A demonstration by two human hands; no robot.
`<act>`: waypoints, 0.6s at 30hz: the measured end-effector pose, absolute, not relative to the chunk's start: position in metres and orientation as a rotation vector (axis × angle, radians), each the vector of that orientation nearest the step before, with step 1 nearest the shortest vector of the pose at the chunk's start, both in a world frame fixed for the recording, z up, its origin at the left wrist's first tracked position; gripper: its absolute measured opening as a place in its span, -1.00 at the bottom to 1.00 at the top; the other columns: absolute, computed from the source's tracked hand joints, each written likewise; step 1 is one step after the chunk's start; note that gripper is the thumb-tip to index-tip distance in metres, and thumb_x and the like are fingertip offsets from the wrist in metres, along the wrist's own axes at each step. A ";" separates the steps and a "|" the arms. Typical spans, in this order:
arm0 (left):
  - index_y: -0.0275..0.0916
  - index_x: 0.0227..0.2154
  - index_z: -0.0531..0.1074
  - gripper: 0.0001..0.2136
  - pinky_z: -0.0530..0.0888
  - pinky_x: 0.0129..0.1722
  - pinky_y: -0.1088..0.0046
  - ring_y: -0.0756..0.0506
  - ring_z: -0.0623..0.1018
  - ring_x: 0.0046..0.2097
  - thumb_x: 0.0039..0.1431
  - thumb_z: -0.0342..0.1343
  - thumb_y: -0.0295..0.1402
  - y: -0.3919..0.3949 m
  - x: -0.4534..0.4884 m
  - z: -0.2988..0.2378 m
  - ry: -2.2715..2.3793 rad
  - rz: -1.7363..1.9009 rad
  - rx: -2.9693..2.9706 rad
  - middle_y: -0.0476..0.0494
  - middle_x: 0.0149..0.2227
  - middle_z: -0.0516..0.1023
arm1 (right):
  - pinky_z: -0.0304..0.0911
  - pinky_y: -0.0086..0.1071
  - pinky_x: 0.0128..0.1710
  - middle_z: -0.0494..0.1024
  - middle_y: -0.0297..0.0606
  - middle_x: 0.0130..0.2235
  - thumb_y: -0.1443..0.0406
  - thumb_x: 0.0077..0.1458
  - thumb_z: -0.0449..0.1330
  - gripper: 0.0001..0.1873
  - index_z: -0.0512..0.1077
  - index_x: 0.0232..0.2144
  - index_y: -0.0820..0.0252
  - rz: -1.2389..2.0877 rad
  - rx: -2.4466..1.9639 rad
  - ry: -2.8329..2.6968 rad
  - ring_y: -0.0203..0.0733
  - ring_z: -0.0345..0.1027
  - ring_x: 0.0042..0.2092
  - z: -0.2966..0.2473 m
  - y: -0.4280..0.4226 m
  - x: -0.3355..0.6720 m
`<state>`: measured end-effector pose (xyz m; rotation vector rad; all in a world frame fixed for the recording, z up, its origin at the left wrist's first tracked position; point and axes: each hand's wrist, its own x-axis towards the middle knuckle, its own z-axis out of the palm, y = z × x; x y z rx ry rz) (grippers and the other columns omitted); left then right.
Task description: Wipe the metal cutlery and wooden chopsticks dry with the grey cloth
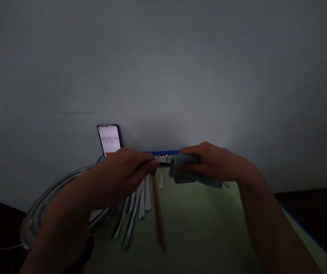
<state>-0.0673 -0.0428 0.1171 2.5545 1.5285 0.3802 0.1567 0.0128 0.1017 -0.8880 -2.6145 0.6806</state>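
Observation:
My left hand (136,165) pinches one end of a thin metal piece of cutlery (165,164), held level above the table. Around its other end, my right hand (209,161) is closed on a grey-blue cloth (190,171). Cloth and fingers cover most of that piece, so its kind is hidden. Just beyond and under it lies what looks like a spoon (161,179), partly blocked from sight. Below my left hand several metal knives or handles (135,215) lie fanned out. A pair of brown chopsticks (158,220) lies to their right.
A round metal tray (35,213) sits at the left, partly behind my left forearm. A phone (110,140) showing a timer leans against the grey wall (163,76). The pale green table (197,228) has a blue edge. A white cable (0,250) runs at far left.

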 end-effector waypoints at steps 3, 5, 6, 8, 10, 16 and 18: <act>-0.23 -0.46 0.44 -0.66 0.23 -0.53 0.50 0.02 0.37 -0.57 0.20 -0.18 -0.19 -0.045 -0.069 0.122 1.538 0.422 2.557 0.01 -0.62 0.42 | 0.12 -0.48 -0.44 0.50 -0.39 -0.45 0.19 0.04 0.12 -0.81 0.46 -0.33 0.14 0.696 -0.945 -2.552 -0.36 0.28 -0.46 0.106 0.011 0.164; -0.23 -0.50 0.42 -0.65 0.20 -0.56 0.50 0.03 0.33 -0.61 0.19 -0.19 -0.18 -0.047 -0.071 0.125 1.561 0.446 2.548 0.03 -0.66 0.37 | 0.13 -0.47 -0.43 0.50 -0.39 -0.43 0.18 0.03 0.13 -0.81 0.46 -0.33 0.12 0.681 -0.972 -2.523 -0.35 0.29 -0.45 0.106 0.012 0.167; -0.23 -0.52 0.41 -0.64 0.19 -0.57 0.50 0.04 0.30 -0.62 0.19 -0.19 -0.18 -0.048 -0.072 0.126 1.573 0.461 2.546 0.04 -0.68 0.34 | 0.13 -0.47 -0.43 0.50 -0.38 -0.43 0.18 0.03 0.13 -0.80 0.46 -0.33 0.13 0.668 -0.982 -2.511 -0.34 0.30 -0.45 0.106 0.013 0.168; -0.23 -0.56 0.38 -0.64 0.19 -0.58 0.51 0.05 0.28 -0.63 0.19 -0.19 -0.19 -0.049 -0.074 0.129 1.592 0.482 2.541 0.04 -0.69 0.32 | 0.13 -0.46 -0.42 0.50 -0.37 -0.42 0.16 0.03 0.13 -0.79 0.45 -0.35 0.14 0.641 -1.000 -2.495 -0.33 0.31 -0.43 0.105 0.015 0.169; -0.24 -0.56 0.36 -0.65 0.19 -0.58 0.51 0.05 0.29 -0.63 0.19 -0.19 -0.20 -0.051 -0.075 0.131 1.606 0.499 2.541 0.04 -0.68 0.31 | 0.12 -0.46 -0.42 0.50 -0.35 -0.41 0.13 0.03 0.12 -0.76 0.44 -0.36 0.16 0.640 -1.009 -2.496 -0.32 0.32 -0.41 0.105 0.018 0.170; -0.22 -0.48 0.42 -0.68 0.21 -0.57 0.54 0.05 0.32 -0.60 0.20 -0.16 -0.20 -0.053 -0.076 0.129 1.550 0.406 2.501 0.04 -0.64 0.37 | 0.11 -0.46 -0.44 0.48 -0.37 -0.46 0.13 0.05 0.09 -0.75 0.43 -0.40 0.18 0.662 -1.001 -2.509 -0.32 0.30 -0.43 0.104 0.020 0.174; -0.21 -0.46 0.44 -0.70 0.23 -0.57 0.55 0.04 0.35 -0.59 0.19 -0.12 -0.18 -0.053 -0.073 0.123 1.523 0.376 2.447 0.04 -0.62 0.41 | 0.12 -0.46 -0.43 0.48 -0.37 -0.45 0.16 0.06 0.09 -0.77 0.43 -0.38 0.17 0.635 -0.990 -2.524 -0.33 0.29 -0.43 0.104 0.019 0.171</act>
